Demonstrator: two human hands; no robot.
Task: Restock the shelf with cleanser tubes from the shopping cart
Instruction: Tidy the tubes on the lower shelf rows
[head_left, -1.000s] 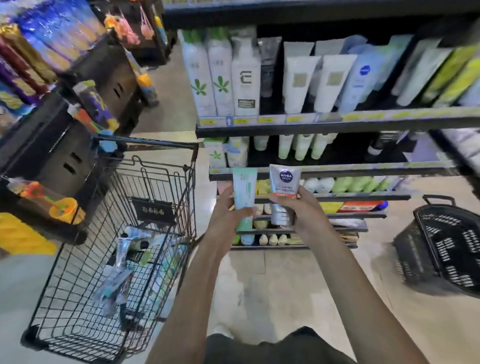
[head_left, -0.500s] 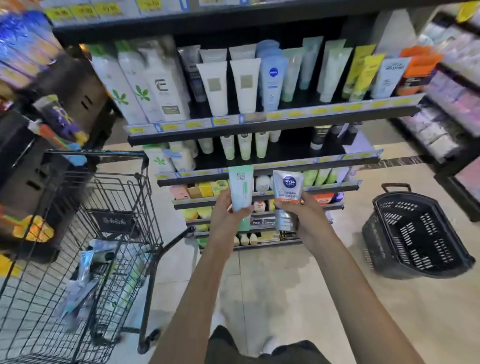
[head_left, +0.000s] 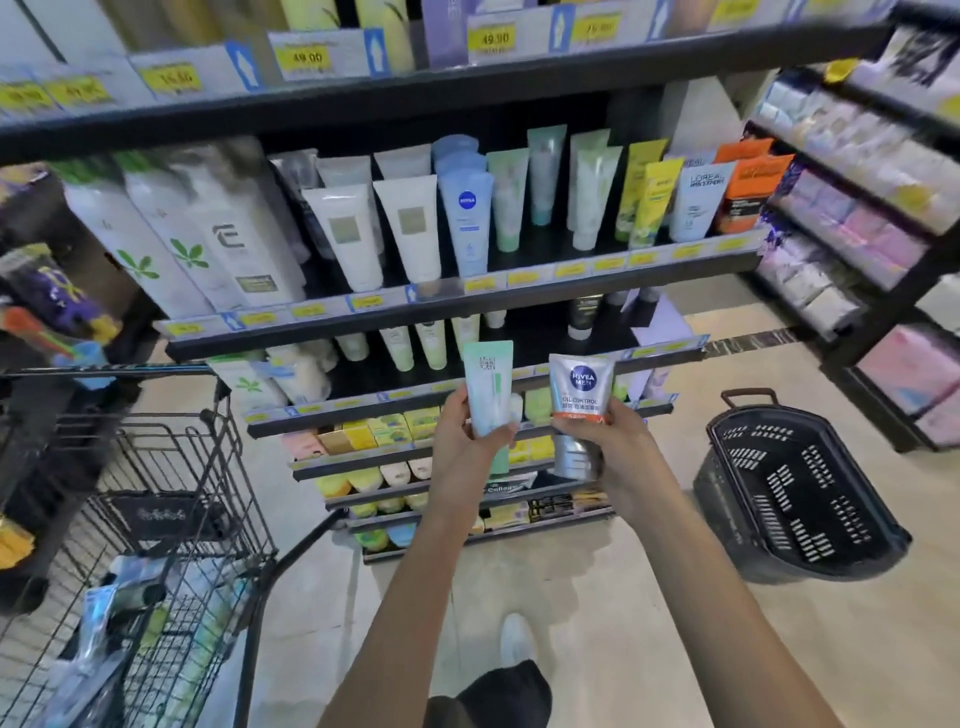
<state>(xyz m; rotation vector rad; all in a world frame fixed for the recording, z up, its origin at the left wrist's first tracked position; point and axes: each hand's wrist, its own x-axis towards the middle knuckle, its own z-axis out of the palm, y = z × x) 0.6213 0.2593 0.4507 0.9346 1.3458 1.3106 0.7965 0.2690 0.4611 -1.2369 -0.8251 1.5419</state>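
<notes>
My left hand (head_left: 462, 441) grips a pale green cleanser tube (head_left: 487, 389), held upright in front of the shelf unit (head_left: 467, 301). My right hand (head_left: 608, 441) grips a silver Nivea Men tube (head_left: 579, 395) with an orange band, beside the green one. Both tubes are raised at about the height of the third shelf. The upper shelf carries rows of upright cleanser tubes (head_left: 467, 223) in white, blue, green, yellow and orange. The black wire shopping cart (head_left: 171, 519) stands at the lower left with several more tubes and packets (head_left: 130, 623) in its bottom.
A black plastic hand basket (head_left: 800, 499) sits on the floor at the right. More shelving (head_left: 857, 218) runs along the far right, and a dark display rack (head_left: 47, 312) stands at the left behind the cart. Beige floor (head_left: 623, 597) lies between cart and basket.
The view has swung up and right toward the shelves, so the cart slid to the lower left. Both hands still hold their tubes side by side and now sit a little closer to the shelf.
</notes>
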